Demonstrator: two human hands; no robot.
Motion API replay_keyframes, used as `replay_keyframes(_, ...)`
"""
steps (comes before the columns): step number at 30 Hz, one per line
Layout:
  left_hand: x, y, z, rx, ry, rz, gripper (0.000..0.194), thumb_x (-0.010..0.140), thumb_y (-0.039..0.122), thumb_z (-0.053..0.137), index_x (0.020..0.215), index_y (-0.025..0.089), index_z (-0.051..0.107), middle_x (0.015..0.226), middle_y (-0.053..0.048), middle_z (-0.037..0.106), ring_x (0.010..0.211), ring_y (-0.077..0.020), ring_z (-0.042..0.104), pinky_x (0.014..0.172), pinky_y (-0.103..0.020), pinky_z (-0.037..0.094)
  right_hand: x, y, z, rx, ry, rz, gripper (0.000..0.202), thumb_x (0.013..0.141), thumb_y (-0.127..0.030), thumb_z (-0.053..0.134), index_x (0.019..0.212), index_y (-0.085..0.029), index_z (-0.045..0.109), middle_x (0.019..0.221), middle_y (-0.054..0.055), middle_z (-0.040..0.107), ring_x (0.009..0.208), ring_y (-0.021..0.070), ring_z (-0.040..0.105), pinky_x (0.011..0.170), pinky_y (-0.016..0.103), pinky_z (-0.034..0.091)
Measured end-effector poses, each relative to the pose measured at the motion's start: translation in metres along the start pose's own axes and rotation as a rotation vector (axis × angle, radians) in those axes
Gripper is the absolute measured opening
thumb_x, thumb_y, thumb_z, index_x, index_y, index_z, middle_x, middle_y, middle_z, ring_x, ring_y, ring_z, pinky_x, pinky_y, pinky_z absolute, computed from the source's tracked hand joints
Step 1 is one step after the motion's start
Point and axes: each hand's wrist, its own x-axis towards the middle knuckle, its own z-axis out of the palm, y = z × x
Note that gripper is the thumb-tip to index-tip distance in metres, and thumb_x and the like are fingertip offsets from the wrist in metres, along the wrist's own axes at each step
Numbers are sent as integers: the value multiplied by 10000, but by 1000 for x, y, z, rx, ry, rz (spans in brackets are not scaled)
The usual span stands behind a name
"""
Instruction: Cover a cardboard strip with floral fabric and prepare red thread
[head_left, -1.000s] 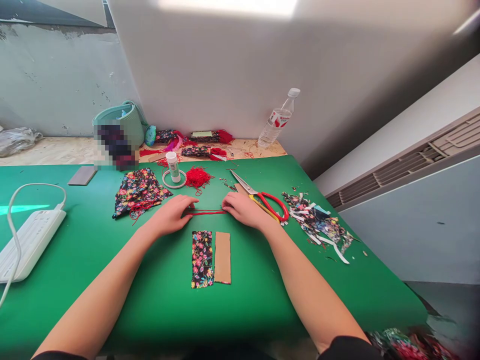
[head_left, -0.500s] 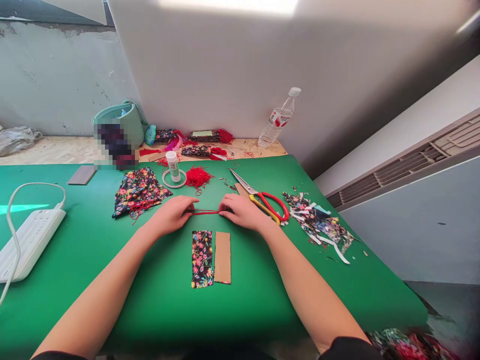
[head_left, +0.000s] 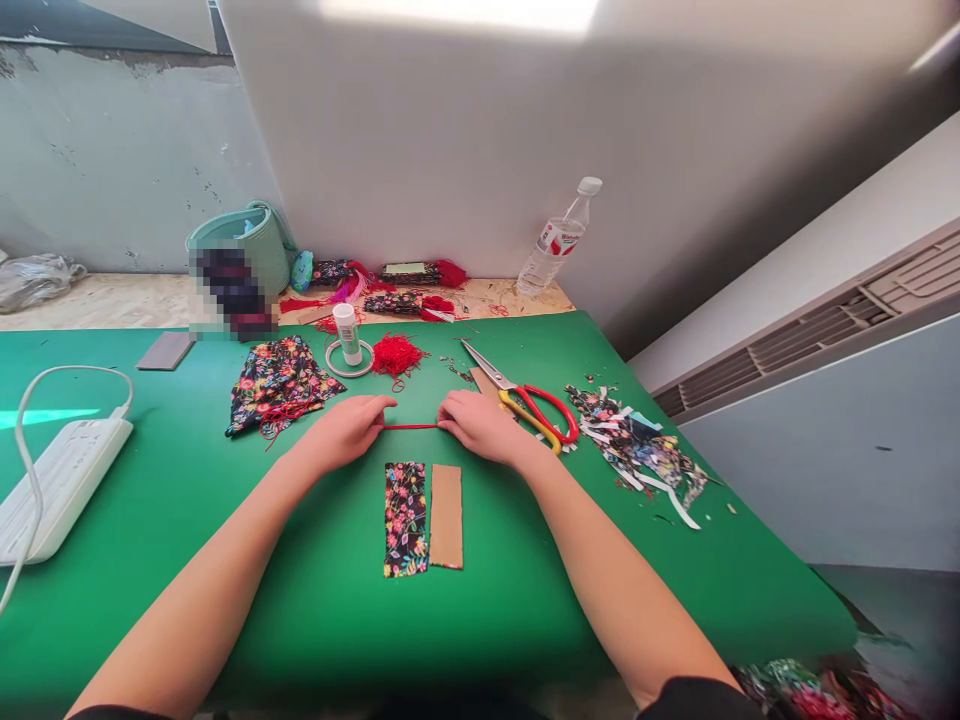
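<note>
Red thread (head_left: 410,427): it was drawn straight and level between the two hands, above or on the green part of the table (head_left: 315,610); whether it touched the surface could not be told.
Left hand (head_left: 352,428): fingers were curled and pinching the left end of the thread, back of the hand facing up.
Right hand (head_left: 476,425): thumb and fingers were closed on the other end, just beside the scissors.
Floral fabric strip (head_left: 405,520): it lay flat nearer the person, below the thread, black with a colourful flower print.
Cardboard strip (head_left: 446,518): brown and narrow, it lay just to the right of the fabric strip, nearly parallel.
Scissors (head_left: 510,388): they lay with blades parted slightly or shut, which was unclear, one handle red and one yellow, over a brown piece of card (head_left: 483,380).
Scrap pile (head_left: 637,445): fabric and white trimmings were scattered to the right of the scissors.
Glue stick (head_left: 348,335): it stood upright within a white ring (head_left: 350,374), beside a red thread heap (head_left: 397,355).
Floral cloth (head_left: 274,380): it lay crumpled beyond the left forearm, red strands on it.
Water bottle (head_left: 555,242): it leaned at the back, by the wall.
</note>
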Motion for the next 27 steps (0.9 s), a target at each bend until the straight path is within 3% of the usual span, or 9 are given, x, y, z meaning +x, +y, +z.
replay_keyframes(10, -1, 0, 0, 10, 12, -10, 334, 799, 84, 431, 1097, 185, 545, 842, -47, 642, 824, -189, 613, 755, -316, 495, -1, 3, 2, 100, 86, -4, 73, 877, -168, 528, 818, -171, 571, 837, 66, 600, 804, 196, 550, 727, 307, 413)
replay_keyframes(14, -2, 7, -6, 24, 38, -2, 287, 818, 209, 508, 1092, 148, 566, 1037, -113, 603, 938, -227, 581, 819, -357, 487, -4, 2, -2, 156, 93, -4, 28, 837, -184, 592, 827, -159, 585, 829, 59, 604, 787, 182, 557, 702, 288, 418)
replay_keyframes(17, -2, 13, -8, 71, 75, 14, 390, 822, 388, 551, 1122, 141, 581, 1239, -143, 534, 1121, -289, 484, 966, -436, 402, -6, -1, -5, 169, 101, -8, 122, 830, -272, 618, 858, -156, 592, 846, 61, 607, 776, 178, 562, 682, 284, 418)
replay_keyframes(21, -3, 17, -3, 113, 40, -17, 530, 856, 502, 479, 1272, 178, 516, 1431, -104, 403, 1291, -355, 295, 1056, -537, 240, -6, -4, -6, 164, 117, -6, 188, 840, -343, 606, 877, -158, 595, 870, 67, 614, 795, 184, 568, 691, 290, 421)
replay_keyframes(24, -4, 16, 3, 101, -14, -52, 546, 891, 520, 402, 1336, 209, 459, 1448, -80, 395, 1329, -368, 232, 1059, -574, 165, -6, -5, -5, 176, 136, -4, 202, 843, -361, 600, 880, -162, 601, 874, 70, 617, 799, 188, 571, 699, 298, 426)
replay_keyframes(27, -3, 15, 5, 94, -24, -80, 527, 906, 515, 369, 1319, 206, 476, 1409, -83, 442, 1310, -363, 258, 1052, -561, 160, -6, -5, -6, 192, 151, -4, 209, 847, -366, 595, 897, -164, 607, 892, 76, 618, 810, 192, 575, 711, 304, 434)
